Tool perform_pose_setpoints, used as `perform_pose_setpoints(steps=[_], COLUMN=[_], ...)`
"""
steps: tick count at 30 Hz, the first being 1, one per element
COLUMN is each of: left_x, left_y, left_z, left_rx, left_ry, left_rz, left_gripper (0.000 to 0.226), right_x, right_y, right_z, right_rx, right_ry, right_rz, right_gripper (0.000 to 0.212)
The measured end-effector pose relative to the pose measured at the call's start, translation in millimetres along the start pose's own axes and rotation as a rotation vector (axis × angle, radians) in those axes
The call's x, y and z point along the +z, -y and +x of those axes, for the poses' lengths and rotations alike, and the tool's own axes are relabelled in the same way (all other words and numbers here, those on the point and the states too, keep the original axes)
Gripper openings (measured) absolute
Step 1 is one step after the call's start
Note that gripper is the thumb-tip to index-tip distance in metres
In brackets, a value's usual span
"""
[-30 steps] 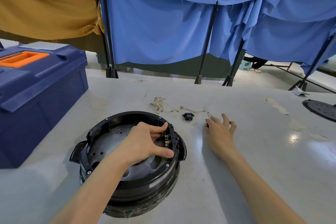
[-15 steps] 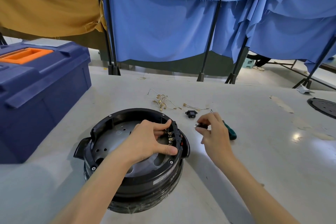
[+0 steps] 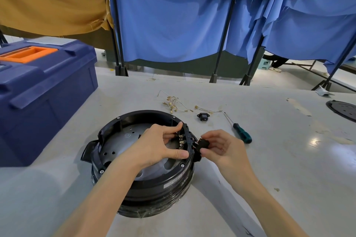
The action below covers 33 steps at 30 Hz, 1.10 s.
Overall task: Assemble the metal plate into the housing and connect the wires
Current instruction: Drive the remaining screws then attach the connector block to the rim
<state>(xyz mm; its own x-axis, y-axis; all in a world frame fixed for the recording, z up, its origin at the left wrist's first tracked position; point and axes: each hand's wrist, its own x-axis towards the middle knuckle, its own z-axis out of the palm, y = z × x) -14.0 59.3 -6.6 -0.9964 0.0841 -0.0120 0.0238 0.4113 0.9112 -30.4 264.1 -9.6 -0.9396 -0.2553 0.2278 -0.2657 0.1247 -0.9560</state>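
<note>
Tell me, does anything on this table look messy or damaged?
Nothing looks broken. Loose gold-tipped wires lie tangled beyond the housing, a small black socket sits unattached beside them, and pale scuffed patches mar the table on the right.

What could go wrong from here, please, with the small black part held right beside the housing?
1. The right hand pinches the small black part with fingertips only; it might slip and drop inside the housing.
2. The left hand has fingers right at the brass terminals, so pushing the part in could nip a finger or bend a terminal.
3. The screwdriver lies loose just beyond the right hand and could be knocked away.
</note>
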Motion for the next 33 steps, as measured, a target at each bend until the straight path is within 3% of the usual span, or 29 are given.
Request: perform_pose_setpoints(steps=[10, 20, 23, 33], left_x=[0.3, 0.7, 0.5, 1.2], left_y=[2.3, 3.6, 2.8, 2.3], left_z=[1.8, 3.2, 2.5, 2.6], left_rx=[0.014, 0.014, 0.018, 0.021], left_ry=[-0.005, -0.003, -0.001, 0.0], left_rz=[-0.015, -0.02, -0.02, -0.035], left_gripper=[0.108, 0.094, 0.101, 0.106], right_x=[2.4, 7.9, 7.6, 8.7], right_y=[-0.8, -4.1, -3.7, -3.6], right_z=[-5.4, -7.0, -7.3, -7.4], right_rx=[0.01, -0.021, -0.023, -0.015], right_ry=[-0.013, -0.029, -0.033, -0.065], right_rz=[0.05, -0.104, -0.118, 0.041], right_gripper=[0.04, 0.041, 0.04, 0.048])
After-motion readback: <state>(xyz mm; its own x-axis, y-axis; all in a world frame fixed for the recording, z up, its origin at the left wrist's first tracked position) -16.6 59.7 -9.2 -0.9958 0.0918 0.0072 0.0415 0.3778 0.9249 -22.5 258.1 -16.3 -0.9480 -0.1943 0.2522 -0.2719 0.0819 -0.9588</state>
